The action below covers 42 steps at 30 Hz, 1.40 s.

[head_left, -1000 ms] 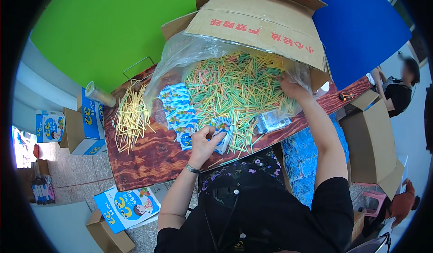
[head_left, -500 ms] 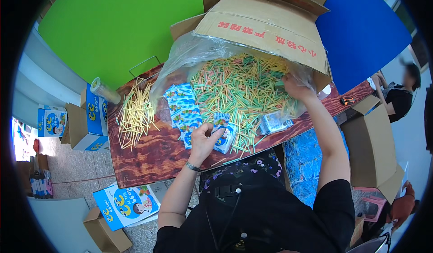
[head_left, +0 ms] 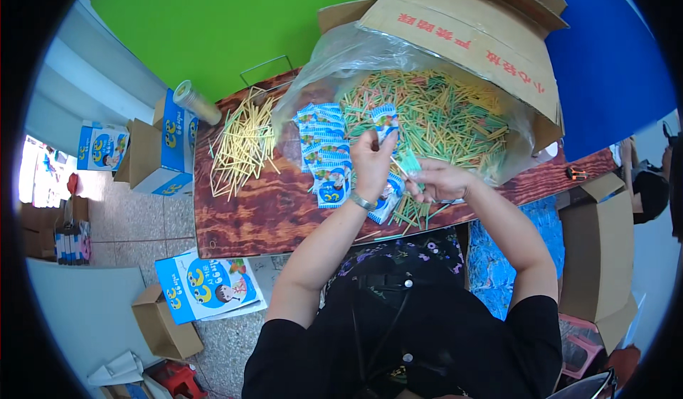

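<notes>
My left hand [head_left: 373,163] is closed on a small blue-and-white packet [head_left: 385,117], its thumb lying over the packet's lower part. Close beside it, my right hand [head_left: 442,179] pinches a small bunch of thin sticks [head_left: 408,163], mostly green, against the left fingers. Under the hands, another packet [head_left: 388,198] lies at the table's near edge. A column of overlapping packets [head_left: 329,150] is left of my left hand. Beyond both hands spreads a large heap of yellow, green and pink sticks [head_left: 434,107] on clear plastic.
The cardboard carton [head_left: 462,36] lies on its side behind the heap. Pale yellow sticks [head_left: 245,143] are piled left on the wooden table [head_left: 242,221]. A clear canister [head_left: 196,102] stands at the far left edge. An open carton [head_left: 597,249] is on the right.
My right hand has come back from the heap's right side to my left hand, bringing sticks. My left hand has raised a packet off the table. The whole view has shifted.
</notes>
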Tool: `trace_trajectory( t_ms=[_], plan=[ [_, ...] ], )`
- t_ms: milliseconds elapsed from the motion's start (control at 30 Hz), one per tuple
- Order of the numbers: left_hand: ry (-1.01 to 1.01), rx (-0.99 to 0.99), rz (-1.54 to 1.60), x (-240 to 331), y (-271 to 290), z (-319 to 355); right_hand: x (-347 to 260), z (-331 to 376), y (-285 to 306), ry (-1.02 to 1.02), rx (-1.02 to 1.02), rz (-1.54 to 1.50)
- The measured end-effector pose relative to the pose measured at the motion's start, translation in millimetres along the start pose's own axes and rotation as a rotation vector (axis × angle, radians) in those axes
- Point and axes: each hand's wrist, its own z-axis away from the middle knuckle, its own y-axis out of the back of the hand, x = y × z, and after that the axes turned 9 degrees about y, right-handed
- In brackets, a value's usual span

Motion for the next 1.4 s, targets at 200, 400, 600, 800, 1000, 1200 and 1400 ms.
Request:
trace_trajectory(
  t_ms=[200,400,600,800,1000,1200,1400],
  plan=[
    [-0.021,0.007,-0.017,-3,16,6,4,-10,-19,0.035,-0.050,0.040],
    [-0.290,-0.072,-0.200,6,56,21,-76,19,-49,0.190,0.024,1.120],
    [-0.456,-0.044,-0.265,11,65,29,-117,22,-77,0.353,0.071,1.833],
    [-0.604,-0.026,-0.359,15,69,27,-137,7,-100,0.088,-0.106,2.044],
    [-0.710,-0.060,-0.418,13,67,22,-145,-14,-109,0.002,-0.264,2.126],
    [-0.697,-0.045,-0.378,11,67,21,-154,-20,-122,0.084,-0.301,2.122],
    [-0.667,-0.126,-0.292,14,74,23,-119,-14,-76,0.592,-0.073,1.706]
  ],
)
